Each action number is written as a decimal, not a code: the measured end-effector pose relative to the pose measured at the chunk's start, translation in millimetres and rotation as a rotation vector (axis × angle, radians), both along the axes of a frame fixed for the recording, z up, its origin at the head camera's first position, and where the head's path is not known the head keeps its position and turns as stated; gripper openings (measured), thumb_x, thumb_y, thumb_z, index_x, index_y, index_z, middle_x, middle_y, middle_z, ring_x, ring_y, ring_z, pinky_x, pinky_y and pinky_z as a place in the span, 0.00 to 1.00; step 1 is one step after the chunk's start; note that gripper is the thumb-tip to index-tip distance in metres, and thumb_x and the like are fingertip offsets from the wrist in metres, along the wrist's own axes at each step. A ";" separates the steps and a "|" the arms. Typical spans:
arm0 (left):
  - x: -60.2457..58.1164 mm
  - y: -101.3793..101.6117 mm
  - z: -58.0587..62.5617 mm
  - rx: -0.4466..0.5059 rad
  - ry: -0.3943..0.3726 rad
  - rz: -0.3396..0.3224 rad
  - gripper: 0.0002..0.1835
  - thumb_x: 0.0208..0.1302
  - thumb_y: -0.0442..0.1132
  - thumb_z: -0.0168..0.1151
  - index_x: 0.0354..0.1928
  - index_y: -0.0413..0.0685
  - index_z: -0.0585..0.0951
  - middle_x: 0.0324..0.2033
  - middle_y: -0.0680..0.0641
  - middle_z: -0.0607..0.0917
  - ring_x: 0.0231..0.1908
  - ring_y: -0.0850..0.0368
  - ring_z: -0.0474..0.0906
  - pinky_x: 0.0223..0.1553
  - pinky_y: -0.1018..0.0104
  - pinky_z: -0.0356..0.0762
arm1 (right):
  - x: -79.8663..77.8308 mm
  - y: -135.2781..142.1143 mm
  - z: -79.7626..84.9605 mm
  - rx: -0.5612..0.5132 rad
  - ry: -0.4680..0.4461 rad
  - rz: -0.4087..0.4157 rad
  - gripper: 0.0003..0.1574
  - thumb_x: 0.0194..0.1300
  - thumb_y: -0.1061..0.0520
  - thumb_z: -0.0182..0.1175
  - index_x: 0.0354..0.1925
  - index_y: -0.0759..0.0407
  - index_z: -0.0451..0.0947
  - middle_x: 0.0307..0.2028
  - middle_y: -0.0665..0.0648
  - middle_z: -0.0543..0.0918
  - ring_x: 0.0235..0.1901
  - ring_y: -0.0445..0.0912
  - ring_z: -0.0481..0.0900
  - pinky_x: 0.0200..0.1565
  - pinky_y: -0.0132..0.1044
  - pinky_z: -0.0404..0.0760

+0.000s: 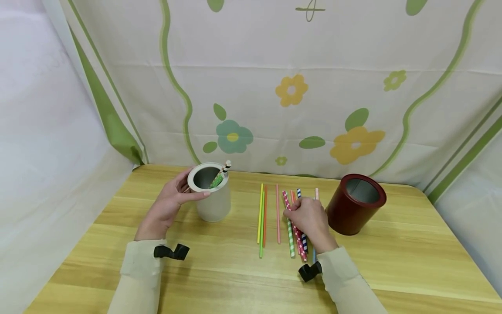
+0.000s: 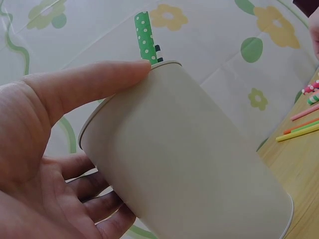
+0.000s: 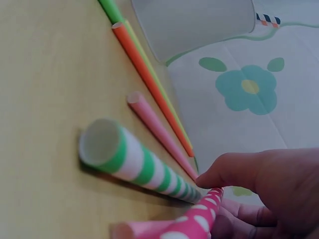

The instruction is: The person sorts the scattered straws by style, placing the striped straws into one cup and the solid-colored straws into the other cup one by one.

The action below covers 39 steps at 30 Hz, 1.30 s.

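My left hand holds the white can at its left side, thumb over the rim and fingers around the wall. Inside it lean a green dotted paper straw and a black-and-white striped straw. My right hand pinches a pink paper straw with white dots between thumb and fingers, over a loose group of straws. Beside it lie a green-and-white striped straw and a navy striped straw, partly hidden by the hand.
Thin plain straws lie between the can and my right hand: yellow, green, orange and pink. A dark red can stands at the right. A flowered curtain hangs behind the wooden table.
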<state>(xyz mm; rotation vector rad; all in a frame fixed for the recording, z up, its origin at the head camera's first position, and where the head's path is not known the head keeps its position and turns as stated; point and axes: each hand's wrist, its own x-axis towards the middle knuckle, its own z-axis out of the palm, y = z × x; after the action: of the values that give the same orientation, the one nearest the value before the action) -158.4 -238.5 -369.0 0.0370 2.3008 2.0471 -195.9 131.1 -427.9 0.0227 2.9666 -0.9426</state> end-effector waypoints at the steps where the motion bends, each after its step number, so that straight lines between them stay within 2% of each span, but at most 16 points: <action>1: 0.0 -0.2 -0.3 0.000 -0.001 0.000 0.48 0.67 0.35 0.75 0.84 0.51 0.62 0.81 0.46 0.67 0.77 0.47 0.65 0.74 0.54 0.62 | -0.1 0.6 1.2 -0.009 -0.002 0.000 0.14 0.62 0.47 0.74 0.31 0.55 0.85 0.30 0.54 0.87 0.25 0.45 0.80 0.28 0.36 0.76; 12: 0.4 0.0 -0.1 0.004 -0.002 -0.003 0.47 0.67 0.34 0.75 0.84 0.51 0.62 0.81 0.45 0.67 0.77 0.46 0.64 0.73 0.55 0.62 | 4.4 12.0 28.1 -0.193 -0.066 0.057 0.15 0.69 0.46 0.73 0.38 0.57 0.87 0.26 0.54 0.86 0.25 0.45 0.80 0.29 0.37 0.78; 22: 1.1 -0.5 -0.1 0.000 -0.001 -0.003 0.47 0.67 0.35 0.75 0.84 0.52 0.62 0.80 0.46 0.67 0.76 0.47 0.65 0.70 0.63 0.66 | 11.7 20.0 52.6 -0.375 -0.109 0.077 0.19 0.70 0.45 0.73 0.45 0.59 0.86 0.34 0.56 0.89 0.30 0.52 0.85 0.33 0.43 0.86; 25: 0.7 -0.9 -1.3 -0.002 0.000 -0.007 0.47 0.67 0.35 0.75 0.84 0.52 0.62 0.80 0.46 0.67 0.76 0.47 0.65 0.70 0.63 0.66 | 14.2 21.2 57.3 -0.415 -0.108 0.070 0.21 0.71 0.44 0.73 0.47 0.60 0.85 0.36 0.57 0.88 0.30 0.51 0.85 0.35 0.44 0.87; 28: 1.2 -1.1 -2.0 0.000 0.001 -0.009 0.47 0.67 0.35 0.75 0.85 0.52 0.62 0.81 0.46 0.67 0.77 0.46 0.65 0.71 0.60 0.64 | 15.4 21.8 63.6 -0.453 -0.101 0.078 0.23 0.71 0.44 0.73 0.49 0.61 0.84 0.37 0.56 0.88 0.29 0.48 0.84 0.35 0.41 0.88; 33: 1.8 -1.1 -2.0 0.003 0.007 -0.007 0.48 0.67 0.35 0.75 0.85 0.51 0.61 0.81 0.46 0.66 0.78 0.45 0.63 0.75 0.51 0.59 | 14.3 25.5 79.8 -0.539 -0.065 0.103 0.25 0.71 0.45 0.73 0.51 0.64 0.82 0.36 0.57 0.90 0.29 0.49 0.88 0.36 0.37 0.89; 39: 1.0 -0.3 -1.3 0.009 0.007 -0.008 0.48 0.67 0.35 0.75 0.85 0.51 0.61 0.82 0.46 0.66 0.78 0.45 0.63 0.76 0.50 0.59 | 13.4 31.9 96.4 -0.667 -0.062 0.139 0.23 0.74 0.50 0.70 0.52 0.69 0.78 0.36 0.54 0.90 0.33 0.46 0.91 0.43 0.39 0.92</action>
<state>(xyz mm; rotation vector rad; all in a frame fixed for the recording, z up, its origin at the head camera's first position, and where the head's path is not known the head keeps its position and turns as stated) -157.4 -238.8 -370.3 0.0531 2.2915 2.0572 -182.5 163.0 -331.5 -0.1614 2.4103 -1.7971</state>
